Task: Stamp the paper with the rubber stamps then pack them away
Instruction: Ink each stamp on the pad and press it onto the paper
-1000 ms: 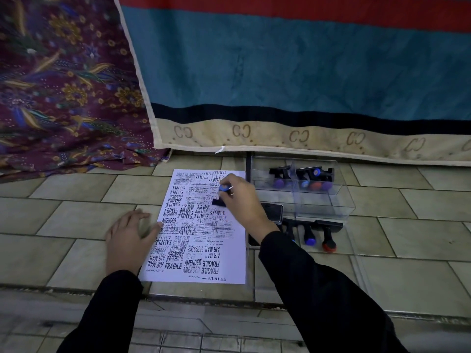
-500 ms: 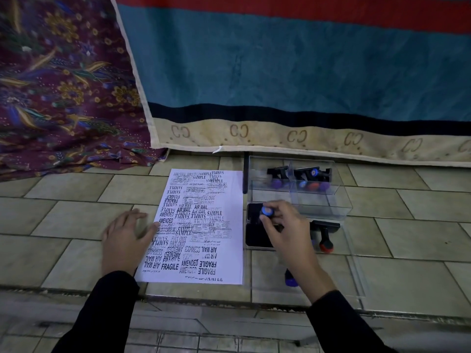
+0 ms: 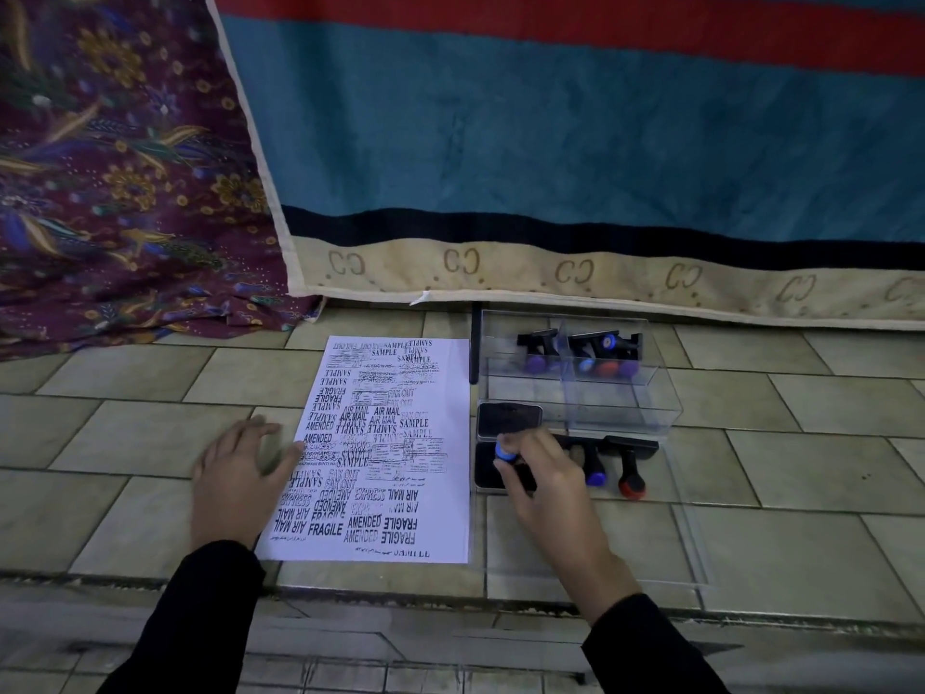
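A white paper (image 3: 380,443) covered in black stamped words lies on the tiled floor. My left hand (image 3: 240,480) rests flat on its left edge, fingers spread. My right hand (image 3: 543,475) grips a stamp with a blue knob (image 3: 504,451) and holds it down on the black ink pad (image 3: 508,423), which lies open just right of the paper. Two more stamps, one blue-tipped (image 3: 594,470) and one red-tipped (image 3: 631,478), lie right of my hand. A clear plastic box (image 3: 620,408) behind the pad holds several stamps (image 3: 585,353).
A clear lid (image 3: 665,538) lies flat on the tiles under and in front of the pad. A teal and red blanket (image 3: 575,142) hangs at the back, a patterned maroon cloth (image 3: 115,182) at the left. A tile step edge runs along the front.
My right hand carried the blue-knobbed stamp off the paper to the right and set it on the ink pad. My left hand has stayed on the paper's edge.
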A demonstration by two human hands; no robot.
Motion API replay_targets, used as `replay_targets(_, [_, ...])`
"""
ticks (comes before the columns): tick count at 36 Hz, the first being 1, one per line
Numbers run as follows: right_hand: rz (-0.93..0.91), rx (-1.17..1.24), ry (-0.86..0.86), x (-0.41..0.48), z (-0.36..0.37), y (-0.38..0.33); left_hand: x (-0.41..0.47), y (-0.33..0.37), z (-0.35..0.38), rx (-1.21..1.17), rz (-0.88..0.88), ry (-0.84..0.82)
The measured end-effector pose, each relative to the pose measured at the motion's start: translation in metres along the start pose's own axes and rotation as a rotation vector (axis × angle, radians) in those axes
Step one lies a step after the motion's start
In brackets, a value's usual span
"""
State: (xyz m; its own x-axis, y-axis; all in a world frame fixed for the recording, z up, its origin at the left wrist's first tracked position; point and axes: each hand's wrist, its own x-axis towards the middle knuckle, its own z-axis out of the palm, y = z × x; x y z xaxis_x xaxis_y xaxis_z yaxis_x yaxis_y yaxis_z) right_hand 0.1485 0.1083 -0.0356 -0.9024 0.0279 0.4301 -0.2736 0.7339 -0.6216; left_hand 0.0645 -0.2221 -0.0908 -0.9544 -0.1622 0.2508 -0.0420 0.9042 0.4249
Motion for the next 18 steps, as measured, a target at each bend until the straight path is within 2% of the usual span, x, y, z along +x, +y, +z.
replay_targets(9, [0.078, 0.042, 0.011, 0.015, -0.001, 0.0, -0.001, -0.002, 0.004, 0.014, 0.009, 0.009])
replay_targets(18, [0.07, 0.002, 0.014, 0.006, 0.0, 0.0, -0.003, 0.003, -0.002, 0.001, 0.033, -0.008])
